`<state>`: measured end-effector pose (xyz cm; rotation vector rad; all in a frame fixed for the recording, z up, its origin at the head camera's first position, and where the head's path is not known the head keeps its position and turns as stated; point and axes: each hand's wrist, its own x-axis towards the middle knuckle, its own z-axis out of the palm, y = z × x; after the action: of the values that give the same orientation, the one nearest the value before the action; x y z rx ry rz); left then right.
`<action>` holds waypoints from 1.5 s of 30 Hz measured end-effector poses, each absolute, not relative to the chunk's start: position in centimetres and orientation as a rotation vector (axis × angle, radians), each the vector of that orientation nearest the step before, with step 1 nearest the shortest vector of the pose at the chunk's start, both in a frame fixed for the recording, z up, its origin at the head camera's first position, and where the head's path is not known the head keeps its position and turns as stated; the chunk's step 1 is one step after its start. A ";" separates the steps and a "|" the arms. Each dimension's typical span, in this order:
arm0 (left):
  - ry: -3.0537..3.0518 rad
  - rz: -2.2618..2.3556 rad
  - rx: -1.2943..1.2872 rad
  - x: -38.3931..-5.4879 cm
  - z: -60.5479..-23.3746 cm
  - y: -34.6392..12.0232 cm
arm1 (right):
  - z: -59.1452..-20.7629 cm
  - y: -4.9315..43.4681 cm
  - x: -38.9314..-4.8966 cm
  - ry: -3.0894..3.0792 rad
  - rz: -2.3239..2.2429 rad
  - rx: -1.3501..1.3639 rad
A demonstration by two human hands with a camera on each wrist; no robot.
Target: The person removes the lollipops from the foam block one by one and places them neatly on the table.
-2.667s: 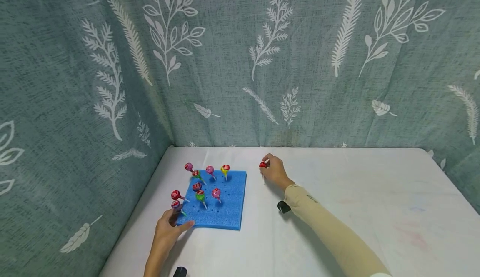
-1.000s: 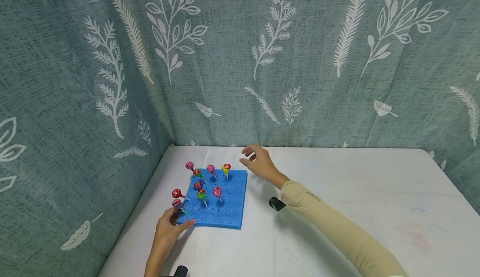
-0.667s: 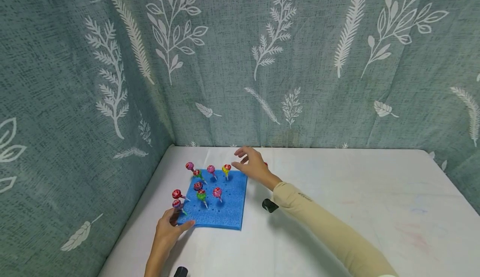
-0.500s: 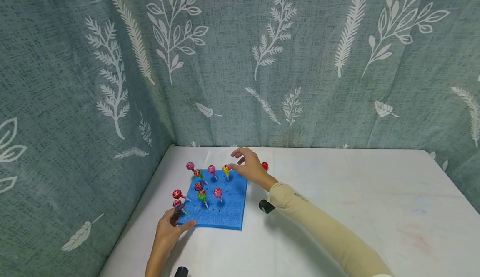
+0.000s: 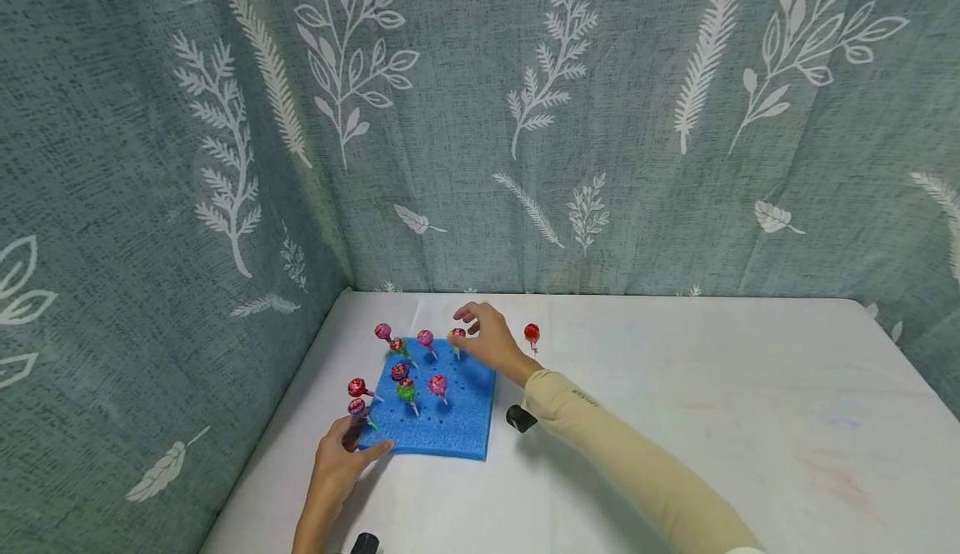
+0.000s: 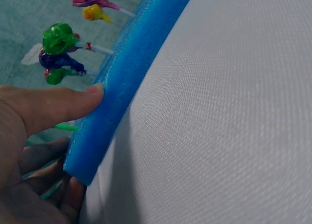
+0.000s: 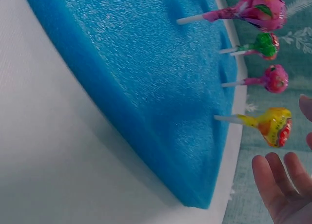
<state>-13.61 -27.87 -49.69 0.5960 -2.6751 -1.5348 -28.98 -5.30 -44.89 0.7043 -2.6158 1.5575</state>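
Observation:
My left hand (image 5: 333, 458) holds the near left corner of a blue foam board (image 5: 453, 431); in the left wrist view its thumb presses the front edge and the fingers wrap round the side. Several wrapped lollipops stand in the board by their sticks, among them a green lollipop (image 5: 406, 391) and a pink lollipop (image 5: 438, 384). Over the far right part of the board is my right hand (image 5: 489, 339), fingers spread apart and holding nothing. Its fingertips are close to a yellow lollipop (image 7: 277, 127), which still sits in the foam.
A red lollipop (image 5: 532, 331) is on the white table (image 5: 675, 387), right of the board, its stick toward the front. Small holes dot the foam. A leaf-patterned curtain (image 5: 465, 121) borders the table at the back and left.
My right hand has let go of the red lollipop, leaving it on the table, and has moved left to the yellow lollipop. The left hand has stayed on the board's corner.

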 end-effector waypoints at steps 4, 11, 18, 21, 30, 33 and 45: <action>-2.674 -1.525 0.583 -13.6 -49.7 -27.9 | -45.4 -5.6 -29.0 -2.630 1.544 0.686; -2.678 -1.463 0.588 -13.7 -49.8 -27.7 | -46.2 -6.2 -28.8 -2.570 1.594 0.671; -2.678 -1.457 0.599 -13.7 -49.8 -27.5 | -47.3 -6.7 -28.7 -2.521 1.613 0.665; -2.681 -1.454 0.604 -13.7 -49.9 -27.5 | -47.5 -6.7 -28.6 -2.493 1.652 0.640; -2.692 -1.425 0.642 -13.9 -50.1 -27.5 | -47.6 -6.5 -28.3 -2.428 1.733 0.629; -2.681 -1.438 0.636 -13.9 -50.1 -27.4 | -47.7 -6.5 -28.3 -2.416 1.734 0.627; -2.676 -1.453 0.628 -13.7 -49.9 -27.4 | -46.3 -6.2 -28.1 -2.346 1.738 0.588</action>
<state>-13.73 -27.42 -49.89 0.6283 -2.6757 -1.4528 -28.11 -6.16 -46.29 0.5883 -2.3457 1.7378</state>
